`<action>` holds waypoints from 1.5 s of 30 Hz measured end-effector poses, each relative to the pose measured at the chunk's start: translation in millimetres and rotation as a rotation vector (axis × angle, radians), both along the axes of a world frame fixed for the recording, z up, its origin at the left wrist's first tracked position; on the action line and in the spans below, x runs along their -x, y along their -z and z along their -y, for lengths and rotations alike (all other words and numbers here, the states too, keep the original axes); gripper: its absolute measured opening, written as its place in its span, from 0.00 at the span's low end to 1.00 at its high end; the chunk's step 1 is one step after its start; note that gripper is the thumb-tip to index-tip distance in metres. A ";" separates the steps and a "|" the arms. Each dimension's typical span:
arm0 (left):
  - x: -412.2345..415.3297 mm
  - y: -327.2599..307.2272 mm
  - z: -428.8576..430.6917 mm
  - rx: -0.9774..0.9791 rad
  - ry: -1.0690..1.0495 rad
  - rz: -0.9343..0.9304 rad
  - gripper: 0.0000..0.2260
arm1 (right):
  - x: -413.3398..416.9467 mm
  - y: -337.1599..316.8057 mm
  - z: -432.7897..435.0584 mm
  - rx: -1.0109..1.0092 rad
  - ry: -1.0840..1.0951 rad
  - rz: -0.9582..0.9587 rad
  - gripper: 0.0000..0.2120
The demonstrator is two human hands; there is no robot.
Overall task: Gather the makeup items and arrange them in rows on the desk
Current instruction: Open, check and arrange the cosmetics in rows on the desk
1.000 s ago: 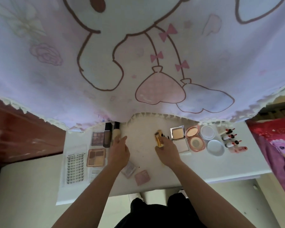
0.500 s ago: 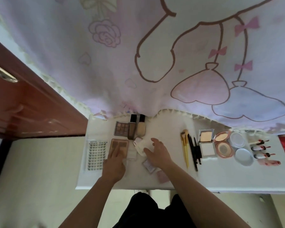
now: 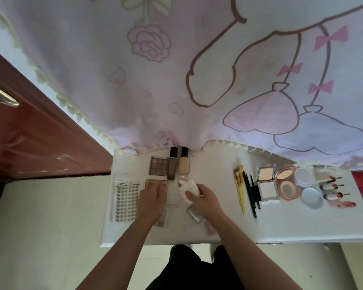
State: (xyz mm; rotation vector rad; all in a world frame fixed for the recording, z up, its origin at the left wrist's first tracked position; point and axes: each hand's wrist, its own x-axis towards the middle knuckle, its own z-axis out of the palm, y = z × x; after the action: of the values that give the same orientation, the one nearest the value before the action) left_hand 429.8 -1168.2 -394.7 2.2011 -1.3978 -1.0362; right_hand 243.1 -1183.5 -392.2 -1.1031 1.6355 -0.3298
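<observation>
On the white desk point(image 3: 281, 225), my left hand point(image 3: 151, 203) rests with straight fingers on a brown palette point(image 3: 155, 183). My right hand point(image 3: 206, 204) grips a white tube point(image 3: 187, 186) lying just right of that palette. Behind them lie an eyeshadow palette point(image 3: 158, 168) and two foundation bottles point(image 3: 171, 167), point(image 3: 184, 165). A lash sheet point(image 3: 126, 199) lies at the left. To the right, in rows, are yellow brushes point(image 3: 240, 190), black pencils point(image 3: 251, 192), a square powder compact point(image 3: 266, 185), a round pink compact point(image 3: 286, 186), white jars point(image 3: 311, 197) and lipsticks point(image 3: 331, 187).
A clear case point(image 3: 173, 198), a small silvery compact point(image 3: 194, 212) and a pink compact point(image 3: 210, 228) lie near my wrists. A pink printed curtain point(image 3: 176, 80) hangs over the desk's back edge. A brown wooden door point(image 3: 29, 143) stands at the left.
My right hand left the brushes, moved left and took hold of the white tube. My left hand came back from the bottles onto the brown palette. The view swung left.
</observation>
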 end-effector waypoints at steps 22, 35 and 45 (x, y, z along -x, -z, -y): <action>133.8 -127.8 33.7 -0.041 -0.164 -0.462 0.14 | 98.2 -82.9 -18.2 0.263 0.020 0.342 0.14; 167.6 -138.3 -15.2 0.017 -0.306 -0.401 0.23 | 137.2 -84.1 -42.2 0.294 -0.064 0.492 0.16; 149.0 -142.5 -25.9 0.066 -0.073 -0.431 0.06 | 145.0 -91.7 -50.1 0.193 0.008 0.576 0.13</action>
State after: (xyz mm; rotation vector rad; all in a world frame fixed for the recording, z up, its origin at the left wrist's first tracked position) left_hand 280.8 -1142.3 -252.3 1.8227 -1.1311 -1.3189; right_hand 98.1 -1133.4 -300.5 -1.0208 1.1105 -0.7482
